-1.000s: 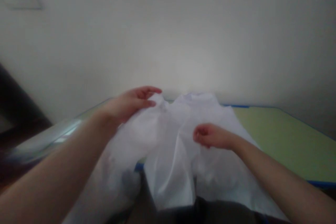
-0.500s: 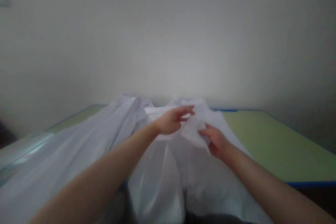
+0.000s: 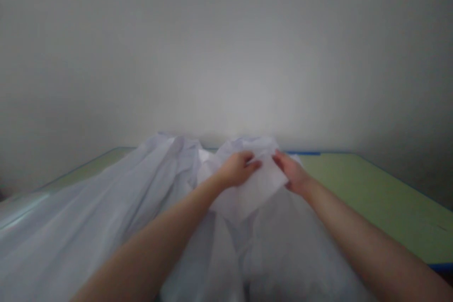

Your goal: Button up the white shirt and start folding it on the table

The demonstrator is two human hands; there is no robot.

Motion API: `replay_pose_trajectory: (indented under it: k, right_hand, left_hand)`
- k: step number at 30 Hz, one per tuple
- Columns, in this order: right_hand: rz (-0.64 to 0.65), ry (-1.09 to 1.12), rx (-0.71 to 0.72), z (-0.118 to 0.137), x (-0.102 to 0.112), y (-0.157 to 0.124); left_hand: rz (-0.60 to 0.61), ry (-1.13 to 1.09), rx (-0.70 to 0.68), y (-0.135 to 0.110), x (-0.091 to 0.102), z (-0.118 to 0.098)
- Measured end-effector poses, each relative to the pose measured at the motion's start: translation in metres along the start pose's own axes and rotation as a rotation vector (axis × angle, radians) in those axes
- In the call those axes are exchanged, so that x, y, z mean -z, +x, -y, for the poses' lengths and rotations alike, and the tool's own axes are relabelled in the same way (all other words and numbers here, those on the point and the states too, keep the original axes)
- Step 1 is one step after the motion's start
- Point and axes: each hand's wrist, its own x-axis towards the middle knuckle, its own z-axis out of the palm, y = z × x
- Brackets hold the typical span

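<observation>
White fabric (image 3: 297, 245), which looks like a garment, lies in loose folds before me, its far end bunched near the wall. On top of it, a pale flap of the cloth (image 3: 253, 193) hangs down to a point between my hands. My left hand (image 3: 238, 168) is closed on the flap's upper left part, thumb and fingers bent round the cloth. At the flap's right edge, my right hand (image 3: 293, 172) pinches the cloth between thumb and fingers. Blur hides the exact finger contact.
A second heap of white cloth (image 3: 106, 198) spreads along the left side. Everything lies on a green table (image 3: 368, 198) with a blue edge (image 3: 403, 186). Behind it rises a plain grey wall (image 3: 226, 47). Something shiny and clear (image 3: 31, 207) shows at the far left.
The left hand has moved slightly right and down and closed on the cloth. The right hand has risen a little. The flap is now spread wider between them.
</observation>
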Motion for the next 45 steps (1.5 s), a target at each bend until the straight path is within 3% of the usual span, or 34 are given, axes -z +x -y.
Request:
replay_pose_trajectory:
  k: [3,8,11,14,17,21,24,28,34,38,43,45]
  right_hand:
    - [0.09,0.035,-0.017,0.003,0.001,0.012]
    - [0.102,-0.011,0.007,-0.007,-0.002,0.022]
    - [0.007,0.026,0.019,-0.021,-0.005,0.025]
    - [-0.147,-0.03,0.049,-0.035,-0.008,0.027]
    - [-0.223,-0.023,0.103,-0.043,-0.009,0.028]
    - [-0.159,0.045,0.165,-0.046,-0.01,0.022]
    - [-0.09,0.01,0.173,-0.044,-0.011,0.018]
    - [-0.113,-0.126,0.234,-0.047,-0.014,0.02]
    - [-0.06,-0.194,0.261,-0.054,-0.016,0.023]
    - [-0.077,-0.135,0.174,-0.049,-0.013,0.021]
    - [-0.046,-0.276,0.269,-0.042,0.0,0.021]
    - [-0.015,-0.317,0.292,-0.04,0.006,0.021]
  left_hand:
    - [0.035,0.021,0.048,0.003,-0.002,0.013]
    - [0.019,-0.038,0.126,-0.001,-0.013,0.034]
    - [-0.157,-0.046,0.164,-0.005,-0.018,0.039]
    - [-0.343,0.069,0.107,-0.009,-0.016,0.034]
    - [-0.205,0.121,0.006,-0.015,-0.015,0.021]
    - [0.014,-0.049,0.07,-0.022,-0.024,0.009]
    - [0.029,-0.209,0.147,-0.022,-0.036,0.015]
    - [0.008,-0.381,0.263,-0.018,-0.052,0.032]
    - [-0.057,-0.465,0.368,-0.013,-0.067,0.044]
    - [-0.076,-0.439,0.261,-0.015,-0.062,0.038]
    - [-0.261,-0.292,0.008,-0.015,-0.045,0.032]
    - [-0.219,-0.352,-0.011,-0.013,-0.04,0.034]
